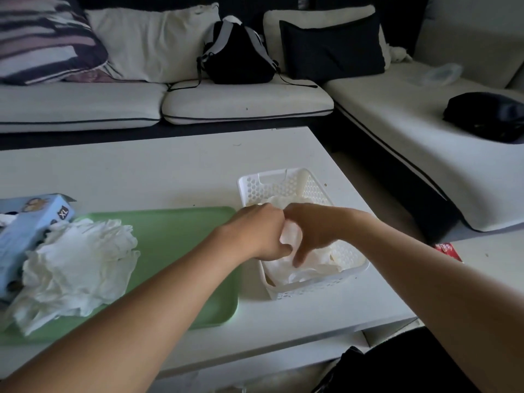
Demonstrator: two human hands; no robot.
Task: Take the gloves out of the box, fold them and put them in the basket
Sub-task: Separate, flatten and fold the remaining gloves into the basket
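On the white bench (170, 171) by the sofa (246, 100), our left hand (259, 232) and right hand (312, 231) meet over the basket (286, 180), fingers curled pinching a folded glove (290, 236). We should press it flat onto the gloves inside, long axis along the basket's, running away from us. Unfolded gloves (79, 265) lie beside the box (31, 225).

A green tray (175, 245) is laid on the white table (141, 171). Behind it, a black backpack (238, 52) is propped on the pale sofa (243, 103), flanked by a striped cushion (42, 38), a cream one (153, 41) and a dark one (331, 49). A black bundle (487, 114) is left on the right-hand seat, and a small red packet (448, 249) is seen past the table's edge.
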